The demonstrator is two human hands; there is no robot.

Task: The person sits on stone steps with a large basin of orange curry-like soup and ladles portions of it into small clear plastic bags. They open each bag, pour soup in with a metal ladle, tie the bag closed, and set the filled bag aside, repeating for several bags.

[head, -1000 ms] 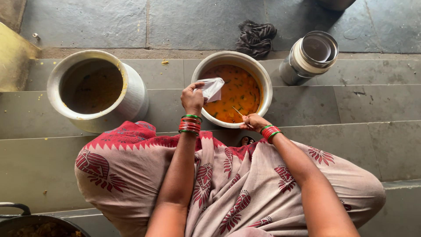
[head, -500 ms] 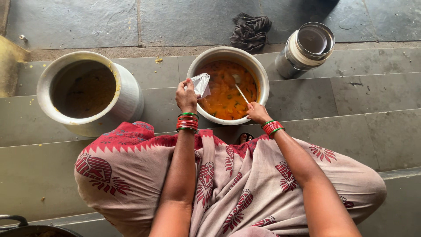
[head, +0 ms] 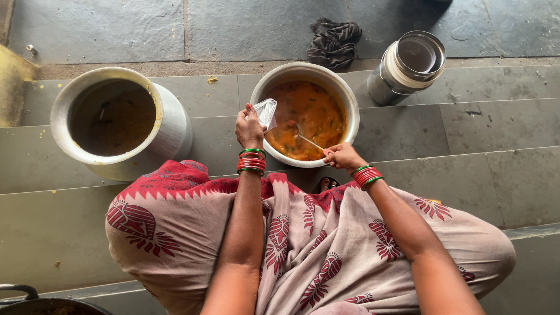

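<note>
My left hand holds a small clear plastic bag at the near left rim of a wide metal pot filled with orange curry. My right hand grips the thin handle of a ladle, whose bowl is dipped into the curry. Both wrists wear red and green bangles. My lap, in a pale cloth with red prints, lies below the pot.
A second big metal pot with dark liquid stands to the left on the stone step. A steel lidded can stands at the upper right, a dark rag behind the curry pot. A black pan's edge shows at bottom left.
My right hand has shifted the ladle within the curry, the bowl now dipped toward the pot's near middle. The left hand keeps the bag by the rim. The camera view drifted slightly.
</note>
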